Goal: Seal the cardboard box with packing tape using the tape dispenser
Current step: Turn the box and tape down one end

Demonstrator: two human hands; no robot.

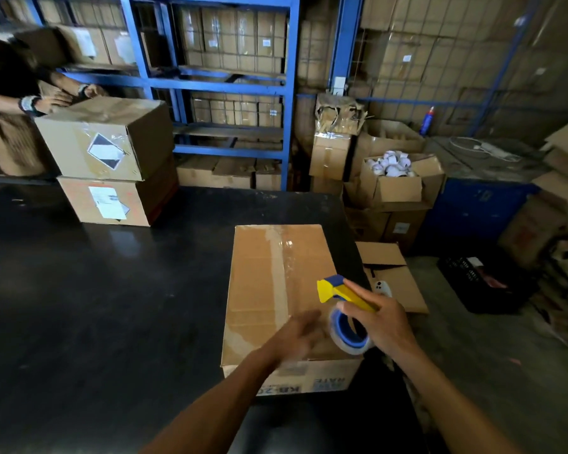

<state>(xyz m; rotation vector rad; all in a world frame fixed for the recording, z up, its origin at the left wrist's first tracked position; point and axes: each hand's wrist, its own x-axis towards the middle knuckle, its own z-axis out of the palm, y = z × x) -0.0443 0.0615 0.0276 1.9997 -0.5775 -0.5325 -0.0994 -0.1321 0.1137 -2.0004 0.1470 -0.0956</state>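
Note:
A closed cardboard box [263,283] lies on the black table [95,306], with a strip of clear tape running along its centre seam. My right hand [384,322] grips the yellow and blue tape dispenser [336,291] just above the box's near right part; the clear tape roll [348,332] hangs under the hand. My left hand [297,335], blurred, rests flat with fingers apart on the box top near its front edge, left of the roll.
Two stacked boxes [112,165] stand at the table's far left, where another person's hands [63,98] rest on the top one. Blue shelving [289,86] full of cartons runs behind. More boxes and a black crate [482,283] crowd the floor on the right.

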